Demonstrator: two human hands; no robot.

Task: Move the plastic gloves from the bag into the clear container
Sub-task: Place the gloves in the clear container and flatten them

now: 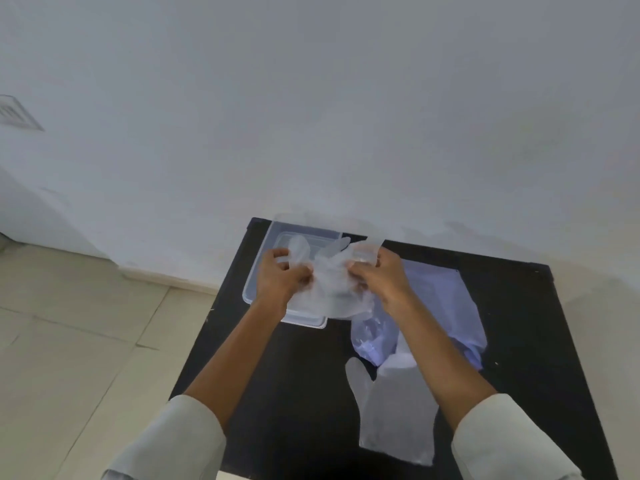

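Loose glove (398,414) flat on black table (294,393), untransferred. More inside bag (446,306). Left hand (280,278) and right hand (381,275) both pinched on glove bundle (332,282) above clear container (263,271). Roughly midway.

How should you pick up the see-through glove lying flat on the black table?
Pinch the loose glove at its wide cuff edge, nearest the person, coming from above. It lies flat and limp on the black table, and that open straight edge looks easiest to lift. The right hand is closer, though both hands are busy.
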